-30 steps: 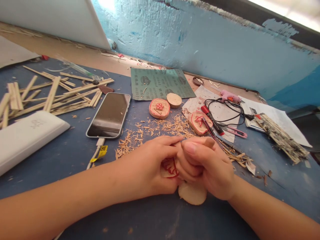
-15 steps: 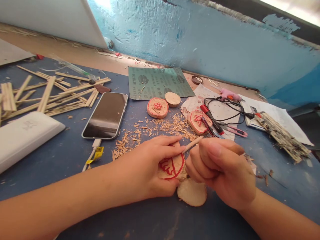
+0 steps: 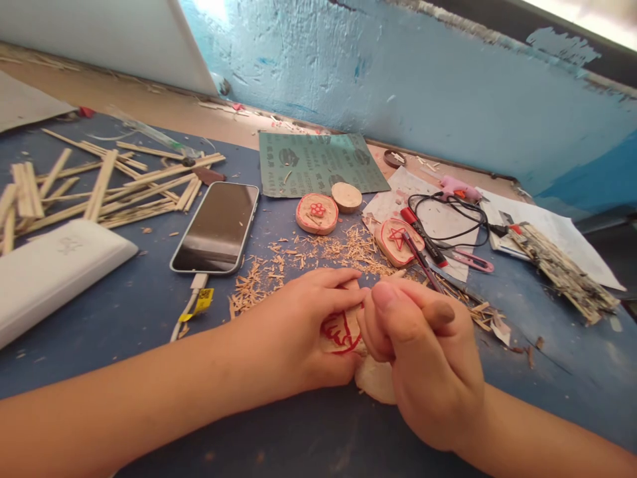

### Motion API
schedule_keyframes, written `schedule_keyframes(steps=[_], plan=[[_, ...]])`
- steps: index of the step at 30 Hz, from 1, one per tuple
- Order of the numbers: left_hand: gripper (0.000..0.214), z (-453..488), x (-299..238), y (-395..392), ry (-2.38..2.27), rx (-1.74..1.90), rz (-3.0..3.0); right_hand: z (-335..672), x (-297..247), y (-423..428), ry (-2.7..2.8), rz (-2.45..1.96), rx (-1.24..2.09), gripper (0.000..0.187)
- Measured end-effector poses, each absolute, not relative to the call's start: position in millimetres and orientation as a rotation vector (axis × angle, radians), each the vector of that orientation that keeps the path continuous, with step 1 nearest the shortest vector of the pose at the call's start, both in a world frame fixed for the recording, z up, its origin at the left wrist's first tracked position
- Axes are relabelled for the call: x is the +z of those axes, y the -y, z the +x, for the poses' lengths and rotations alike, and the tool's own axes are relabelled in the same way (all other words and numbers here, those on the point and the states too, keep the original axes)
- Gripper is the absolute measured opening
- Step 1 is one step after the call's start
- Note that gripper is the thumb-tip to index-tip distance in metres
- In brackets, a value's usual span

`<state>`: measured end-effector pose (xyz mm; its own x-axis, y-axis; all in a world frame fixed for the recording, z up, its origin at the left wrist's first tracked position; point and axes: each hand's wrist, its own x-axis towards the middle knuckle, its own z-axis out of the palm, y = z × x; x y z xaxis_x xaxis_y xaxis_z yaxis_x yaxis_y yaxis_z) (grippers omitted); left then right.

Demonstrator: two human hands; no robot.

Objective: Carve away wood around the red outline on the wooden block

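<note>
Left hand (image 3: 298, 332) clamps the round wooden slice with red-marker drawing (image 3: 341, 330) low over the blue tabletop (image 3: 149, 312), partly on a plain wood disc (image 3: 373, 388). Right hand (image 3: 423, 358) is fisted, touching the left (tool hidden). I'd keep strokes short and shallow, away from the fingers.

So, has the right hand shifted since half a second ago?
Yes. The right hand slid left, up against the left hand, covering more of the plain wood slice below it.

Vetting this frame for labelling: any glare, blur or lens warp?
Head view: daylight reflects pale off the phone screen and blows out the top right corner; wide-angle warp slants and bows the blue wall; the left hand, right hand and wood slice are sharp, softly shadowed.
</note>
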<state>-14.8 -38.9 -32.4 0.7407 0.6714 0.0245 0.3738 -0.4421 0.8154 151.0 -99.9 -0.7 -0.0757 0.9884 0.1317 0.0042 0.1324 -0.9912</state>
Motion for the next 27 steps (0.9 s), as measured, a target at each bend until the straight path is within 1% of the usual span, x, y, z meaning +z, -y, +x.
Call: schedule_keyframes(steps=[5,8,12,16,19,21,27], plan=[[0.048,-14.1,-31.6,38.7,-0.784,0.449,2.037,150.6,0.0,101.0,1.464,-1.1,1.124,0.046],[0.043,-13.1,-31.7,40.7,-0.805,0.472,2.033,151.1,-0.4,100.1,1.437,-1.085,1.149,0.046],[0.044,-11.0,-29.9,43.7,-0.81,0.491,2.062,150.4,-1.4,99.9,1.396,-1.094,1.145,0.048],[0.023,-9.6,-23.4,44.7,-0.826,0.503,2.122,149.2,-1.9,101.5,1.416,-1.098,1.108,0.046],[0.014,-10.1,-21.1,46.8,-0.84,0.488,2.152,149.6,-2.6,100.0,1.373,-1.093,1.141,0.048],[0.016,-11.3,-22.6,49.4,-0.86,0.473,2.146,150.4,-3.8,98.3,1.346,-1.09,1.191,0.049],[0.033,-15.1,-29.6,53.4,-0.921,0.449,2.104,154.3,-5.4,94.9,1.145,-1.026,1.328,0.048]])
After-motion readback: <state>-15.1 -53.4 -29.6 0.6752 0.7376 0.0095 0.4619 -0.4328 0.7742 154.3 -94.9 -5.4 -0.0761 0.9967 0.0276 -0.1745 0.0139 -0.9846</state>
